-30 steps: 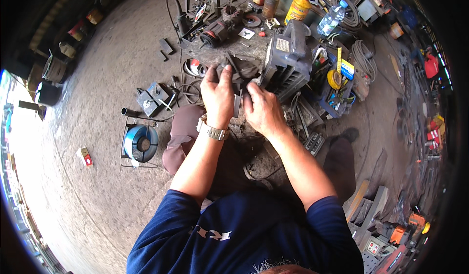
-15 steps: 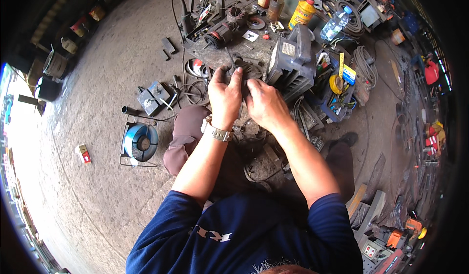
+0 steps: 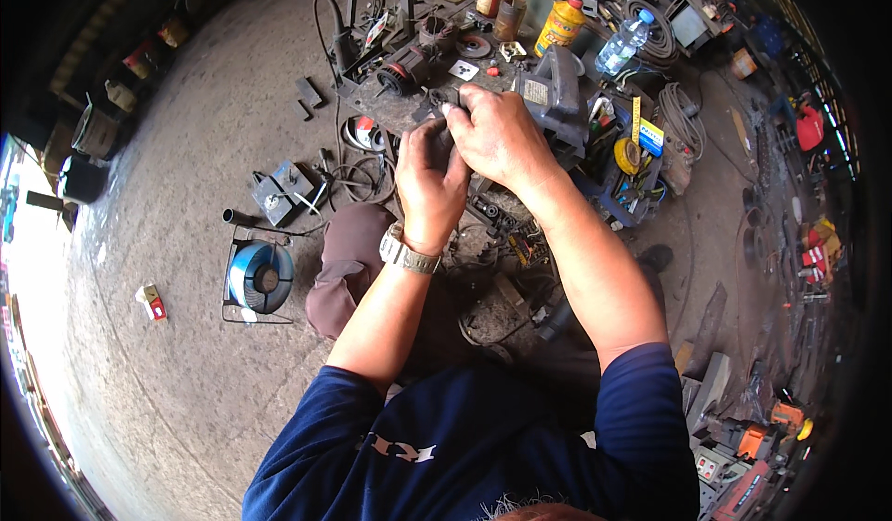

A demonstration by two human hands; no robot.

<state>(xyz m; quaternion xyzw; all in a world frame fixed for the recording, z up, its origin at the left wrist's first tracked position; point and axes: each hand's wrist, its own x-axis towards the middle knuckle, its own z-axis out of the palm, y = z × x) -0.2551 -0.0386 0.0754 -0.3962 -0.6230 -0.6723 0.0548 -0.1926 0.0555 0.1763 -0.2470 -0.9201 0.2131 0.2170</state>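
My left hand (image 3: 430,182), with a watch (image 3: 409,250) at its wrist, is closed, fingers curled upward and thumb toward the right hand. Just above and right of it, my right hand (image 3: 502,135) is closed with fingertips pinched around a small dark piece (image 3: 439,105). The hands nearly touch; what lies inside the left fingers is hidden. Beyond them, a dark red and black motor-like tool (image 3: 401,73) lies on a worn work surface (image 3: 367,98). To the right of my right hand stands a grey machine housing (image 3: 557,89), partly covered by the hand.
A yellow bottle (image 3: 560,26) and a water bottle (image 3: 623,45) stand at the back right. A blue tool tray (image 3: 618,210) holds a yellow tape measure (image 3: 628,155). Left on the floor are a blue reel (image 3: 261,275) in a wire frame, a grey metal box (image 3: 283,189) and cables (image 3: 367,186).
My right hand has moved up and across, from beside the left hand to above it. The grey housing appears lower or tilted back, and the whole view has shifted slightly.
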